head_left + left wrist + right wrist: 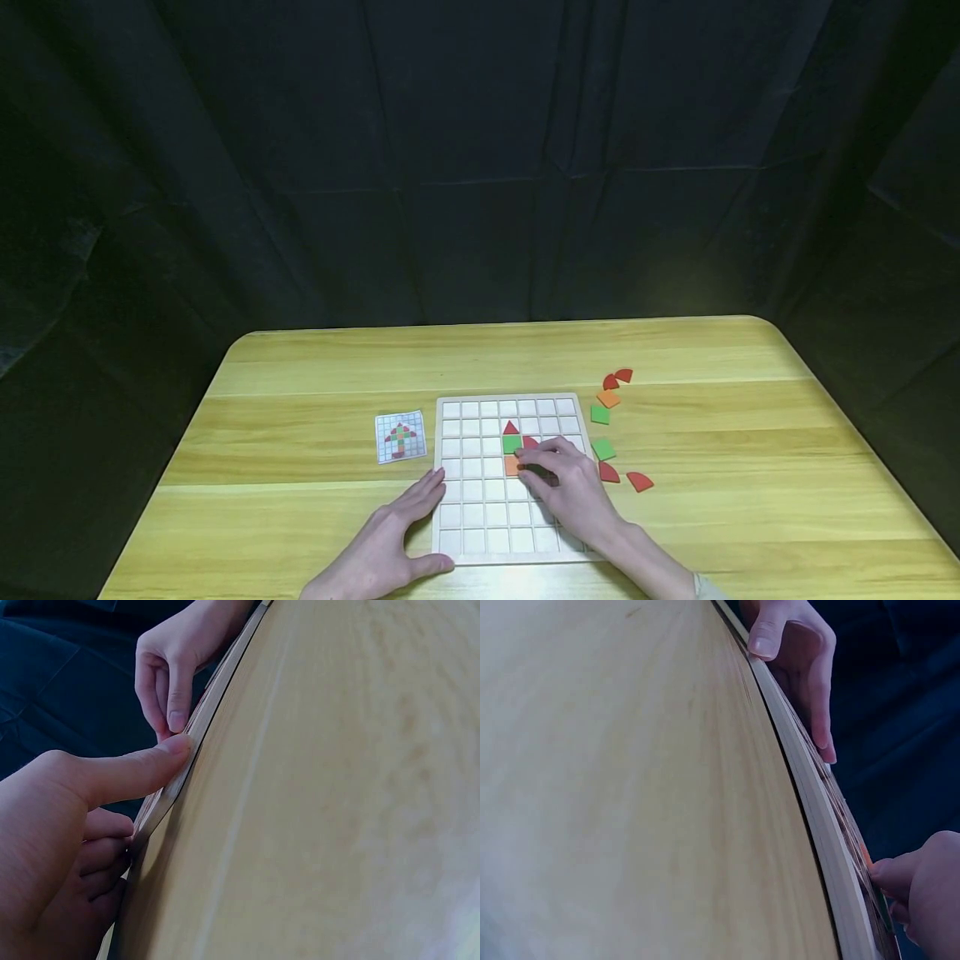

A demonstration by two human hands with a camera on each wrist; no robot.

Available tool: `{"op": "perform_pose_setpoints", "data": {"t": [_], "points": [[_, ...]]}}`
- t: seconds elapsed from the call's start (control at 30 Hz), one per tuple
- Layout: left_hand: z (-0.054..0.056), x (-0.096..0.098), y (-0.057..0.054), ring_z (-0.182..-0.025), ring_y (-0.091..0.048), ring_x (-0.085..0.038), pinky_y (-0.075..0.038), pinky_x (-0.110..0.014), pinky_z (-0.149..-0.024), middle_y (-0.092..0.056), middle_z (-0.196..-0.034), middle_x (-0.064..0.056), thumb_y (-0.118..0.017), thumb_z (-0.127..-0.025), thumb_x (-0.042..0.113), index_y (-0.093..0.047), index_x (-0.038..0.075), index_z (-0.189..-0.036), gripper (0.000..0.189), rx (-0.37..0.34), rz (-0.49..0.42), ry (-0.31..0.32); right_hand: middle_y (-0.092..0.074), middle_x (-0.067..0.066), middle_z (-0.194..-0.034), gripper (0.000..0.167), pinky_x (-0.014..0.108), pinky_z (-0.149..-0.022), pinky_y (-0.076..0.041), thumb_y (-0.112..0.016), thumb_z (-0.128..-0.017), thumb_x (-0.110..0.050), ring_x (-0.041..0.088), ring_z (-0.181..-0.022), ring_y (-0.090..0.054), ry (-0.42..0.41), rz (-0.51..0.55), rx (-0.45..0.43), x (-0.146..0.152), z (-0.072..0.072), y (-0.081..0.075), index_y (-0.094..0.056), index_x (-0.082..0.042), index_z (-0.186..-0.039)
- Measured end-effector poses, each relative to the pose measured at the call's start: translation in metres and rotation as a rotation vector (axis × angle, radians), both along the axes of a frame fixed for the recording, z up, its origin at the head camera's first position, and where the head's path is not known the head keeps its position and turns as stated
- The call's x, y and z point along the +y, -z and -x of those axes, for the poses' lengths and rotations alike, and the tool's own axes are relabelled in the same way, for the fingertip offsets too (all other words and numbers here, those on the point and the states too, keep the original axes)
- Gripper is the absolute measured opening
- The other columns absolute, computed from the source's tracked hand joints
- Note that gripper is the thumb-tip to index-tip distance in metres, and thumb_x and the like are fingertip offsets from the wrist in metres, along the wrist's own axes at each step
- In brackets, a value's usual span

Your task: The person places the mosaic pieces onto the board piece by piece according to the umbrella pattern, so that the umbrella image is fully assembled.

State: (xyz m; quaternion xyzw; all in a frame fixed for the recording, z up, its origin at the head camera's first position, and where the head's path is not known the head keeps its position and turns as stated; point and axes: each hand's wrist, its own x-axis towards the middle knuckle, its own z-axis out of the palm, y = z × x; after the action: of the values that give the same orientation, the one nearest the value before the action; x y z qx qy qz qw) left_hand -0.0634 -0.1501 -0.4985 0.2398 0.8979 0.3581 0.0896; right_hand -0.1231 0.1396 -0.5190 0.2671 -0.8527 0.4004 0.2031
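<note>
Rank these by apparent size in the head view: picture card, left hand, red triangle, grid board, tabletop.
1. Tabletop
2. Grid board
3. Left hand
4. Picture card
5. Red triangle
No two of these look alike in size there.

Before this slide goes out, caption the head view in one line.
Left hand touching a pale square wooden grid board, right hand at the orange square tile on it.

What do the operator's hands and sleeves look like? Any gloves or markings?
Left hand and right hand: both bare, no gloves, rings or markings that I can make out. A pale greyish right sleeve just enters the head view; no left sleeve shows.
</note>
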Motion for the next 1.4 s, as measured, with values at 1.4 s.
{"op": "perform_pose_setpoints", "data": {"t": [1.4], "points": [[0.0, 0.0, 0.001, -0.15, -0.029, -0.028, -0.033, -0.056, -0.115, -0.028, -0.164, -0.002, -0.073, -0.084, 0.055, -0.041, 0.002, -0.151, 0.091, -0.008, -0.009, 0.005, -0.077, 0.012, -0.105, 0.029, 0.013, -0.085, -0.045, -0.084, -0.081, -0.013, 0.029, -0.105, -0.071, 0.574, 0.173, -0.306, 0.101, 0.068, -0.005, -0.076, -0.004, -0.108]]}}
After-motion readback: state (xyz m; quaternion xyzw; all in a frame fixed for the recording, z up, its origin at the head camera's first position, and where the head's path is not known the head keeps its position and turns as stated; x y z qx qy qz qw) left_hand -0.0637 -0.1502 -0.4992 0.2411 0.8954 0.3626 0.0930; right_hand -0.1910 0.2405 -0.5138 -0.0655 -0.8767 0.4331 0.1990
